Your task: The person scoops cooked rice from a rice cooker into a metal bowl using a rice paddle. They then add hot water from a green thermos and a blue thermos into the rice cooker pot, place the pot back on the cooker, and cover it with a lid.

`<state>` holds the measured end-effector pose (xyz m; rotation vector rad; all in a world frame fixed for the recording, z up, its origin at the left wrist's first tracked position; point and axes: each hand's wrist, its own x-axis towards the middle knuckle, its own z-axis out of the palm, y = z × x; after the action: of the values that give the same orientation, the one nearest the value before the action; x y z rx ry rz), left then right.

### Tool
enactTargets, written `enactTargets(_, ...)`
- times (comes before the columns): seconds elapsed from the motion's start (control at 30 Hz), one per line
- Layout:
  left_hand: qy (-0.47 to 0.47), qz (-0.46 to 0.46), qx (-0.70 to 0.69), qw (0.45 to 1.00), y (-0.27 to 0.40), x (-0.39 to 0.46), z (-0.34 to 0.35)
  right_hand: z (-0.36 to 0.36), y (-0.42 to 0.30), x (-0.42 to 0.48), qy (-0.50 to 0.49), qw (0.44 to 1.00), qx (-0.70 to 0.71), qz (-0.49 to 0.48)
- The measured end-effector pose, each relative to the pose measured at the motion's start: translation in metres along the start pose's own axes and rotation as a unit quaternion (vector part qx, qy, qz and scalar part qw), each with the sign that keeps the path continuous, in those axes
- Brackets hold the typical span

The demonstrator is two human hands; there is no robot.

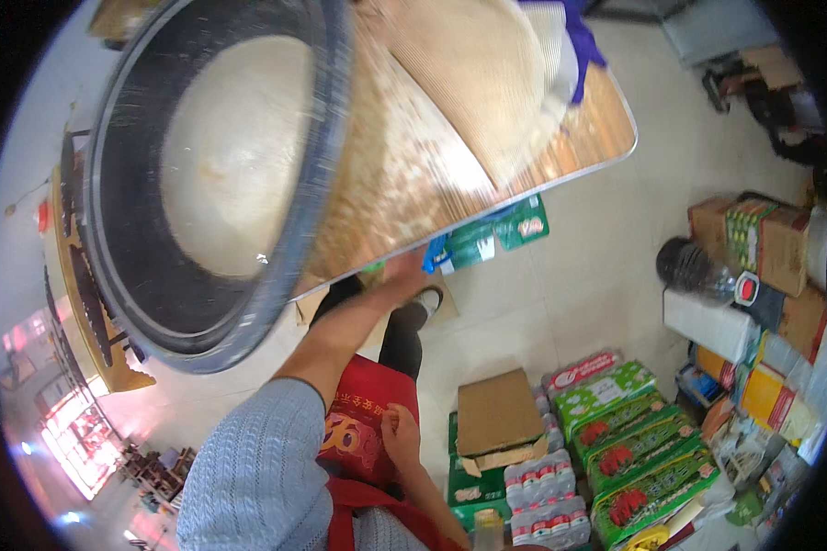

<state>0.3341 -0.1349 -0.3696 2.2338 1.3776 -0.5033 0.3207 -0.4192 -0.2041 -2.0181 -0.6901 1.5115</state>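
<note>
My left hand [410, 267] is blurred at the near edge of a wood-patterned table [593, 131], beside a bright blue item [437, 255]; its fingers are partly hidden and its hold is unclear. Loosely curled, my right hand [401, 432] is before my red apron [365, 406], with nothing visible in it. A large dark basin [138, 138] with a pale, whitish content [241, 158] fills the upper left. To its right on the table lies a beige ribbed sheet or cloth [482, 76], with purple fabric [582, 48] at its far side.
Green packages [472, 244] are under the table edge. At the lower right, a cardboard box [499, 413], wrapped bottle packs [548, 489] and green packs [641, 475] stand on the tiled floor [510, 324]. More boxes [785, 248] and a large clear bottle [696, 272] line the right.
</note>
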Motion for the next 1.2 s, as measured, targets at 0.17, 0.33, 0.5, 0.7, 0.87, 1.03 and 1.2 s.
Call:
enactTargets(0.17, -0.008, 0.038, -0.268, 0.963, -0.049, -0.153, 0.009, -0.036, -0.092, 0.028, -0.044, 0.991, -0.056, -0.114)
enactTargets(0.33, 0.062, -0.129, -0.529, 0.837, -0.117, -0.291, -0.116, -0.064, -0.212, 0.069, 0.027, 0.974, 0.061, -0.218)
enactTargets(0.5, 0.311, -0.219, -0.711, 0.591, -0.207, -0.300, -0.246, -0.067, -0.336, 0.103, 0.108, 0.916, 0.330, -0.203)
enactTargets(0.7, 0.408, -0.123, -0.685, 0.591, -0.300, -0.248, -0.321, -0.055, -0.389, 0.127, 0.154, 0.919, 0.279, -0.231)
enactTargets(0.87, 0.409, -0.138, -0.614, 0.661, -0.299, -0.232, -0.361, -0.039, -0.368, 0.090, 0.252, 0.899, 0.274, -0.232)
enactTargets(1.03, 0.369, -0.164, -0.595, 0.695, -0.286, -0.272, -0.379, -0.057, -0.387, 0.021, 0.222, 0.905, 0.276, -0.235)
enactTargets(1.2, 0.375, -0.078, -0.691, 0.613, -0.270, -0.297, -0.411, -0.085, -0.428, -0.029, 0.215, 0.901, 0.271, -0.261)
